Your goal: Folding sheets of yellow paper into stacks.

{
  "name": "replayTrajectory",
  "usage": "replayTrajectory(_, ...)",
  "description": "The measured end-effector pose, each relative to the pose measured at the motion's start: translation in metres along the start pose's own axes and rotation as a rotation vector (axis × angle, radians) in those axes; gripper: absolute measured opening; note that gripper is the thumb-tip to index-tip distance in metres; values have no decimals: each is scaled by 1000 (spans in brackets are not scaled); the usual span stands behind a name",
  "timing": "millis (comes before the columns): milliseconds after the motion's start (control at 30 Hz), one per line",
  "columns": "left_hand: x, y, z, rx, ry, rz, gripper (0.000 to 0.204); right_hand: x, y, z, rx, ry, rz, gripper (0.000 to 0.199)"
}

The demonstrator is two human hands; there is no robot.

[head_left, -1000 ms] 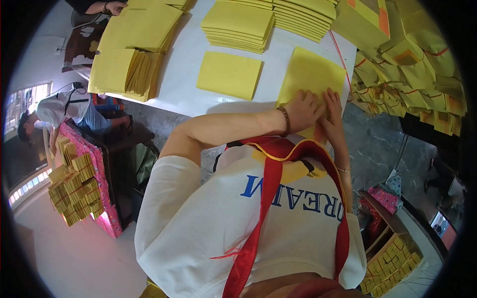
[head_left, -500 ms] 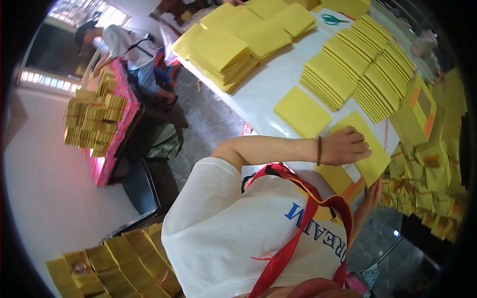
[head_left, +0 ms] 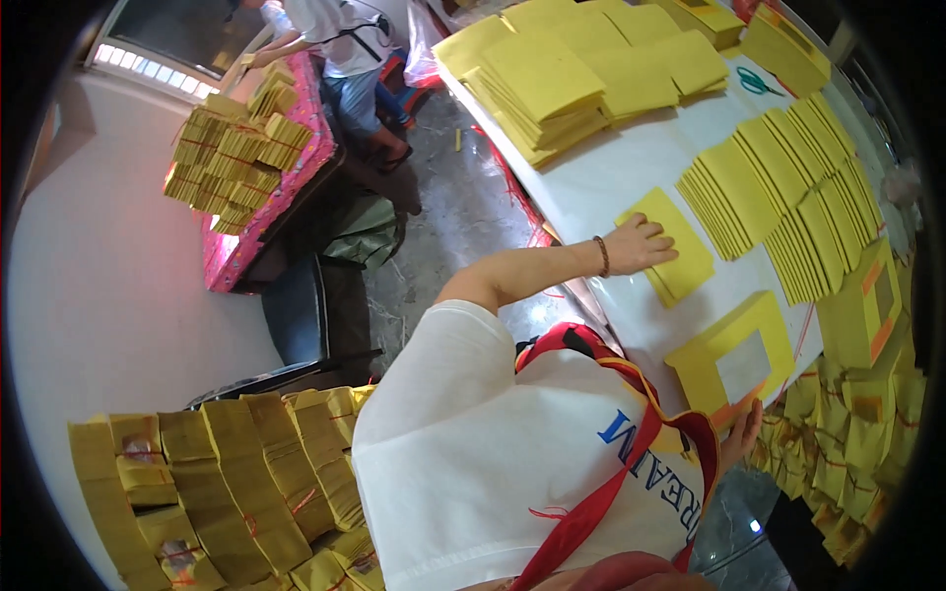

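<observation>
Presently: left hand (head_left: 641,243) flat, fingers spread, pressing yellow sheet (head_left: 670,246); right hand (head_left: 739,438) open under framed yellow bundle (head_left: 731,357). Risk: bundle overhangs table edge (head_left: 591,295), may slip.

The scene was brightly and evenly lit, apparently by daylight from a window (head_left: 168,64) at the upper left. The white tabletop (head_left: 631,167) looked nearly washed out. Shadows were soft. Heavy fisheye distortion bent straight edges, and a black rim framed the view. The picture was slightly soft, blurrier toward the edges.
</observation>
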State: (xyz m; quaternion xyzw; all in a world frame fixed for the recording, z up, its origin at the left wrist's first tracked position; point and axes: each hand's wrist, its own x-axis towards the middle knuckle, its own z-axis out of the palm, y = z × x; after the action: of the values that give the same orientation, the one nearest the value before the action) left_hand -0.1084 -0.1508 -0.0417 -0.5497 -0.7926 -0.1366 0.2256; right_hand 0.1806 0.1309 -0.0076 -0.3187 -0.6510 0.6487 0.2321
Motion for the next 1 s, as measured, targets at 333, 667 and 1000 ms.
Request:
replayTrajectory(333,8,0,10,21,-19,77,44,-7,-11,4,-56,41,6,37)
replayTrajectory(667,15,-9,-7,-224,-199,26,53,5,4,3,-22,39,-79,34)
replayTrajectory(1000,20,6,-17,39,28,107,42,1,11,-5,18,47,-24,34)
